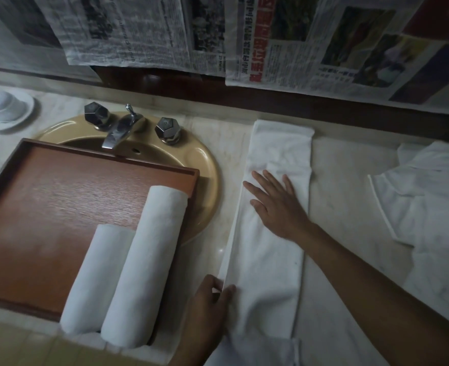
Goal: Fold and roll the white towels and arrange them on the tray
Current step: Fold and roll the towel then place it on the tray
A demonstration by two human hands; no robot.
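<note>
Marble counter point(350, 186): two rolled towels point(96, 278) point(149, 260) on one tray point(59, 196); one folded towel point(271, 273), right hand point(276, 207) flat atop, left hand point(207, 305) pinching edge.

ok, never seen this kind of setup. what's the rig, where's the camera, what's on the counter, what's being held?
No robot here: one camera on a person's head looks down at their two bare hands. The right hand lies flat, fingers straight, on a long folded towel on the counter. The left hand pinches that towel's near left edge. To the left, a wooden tray sits partly over the sink and bears two rolled towels, side by side. More loose white towels lie at the right. Newspaper covers the wall.
</note>
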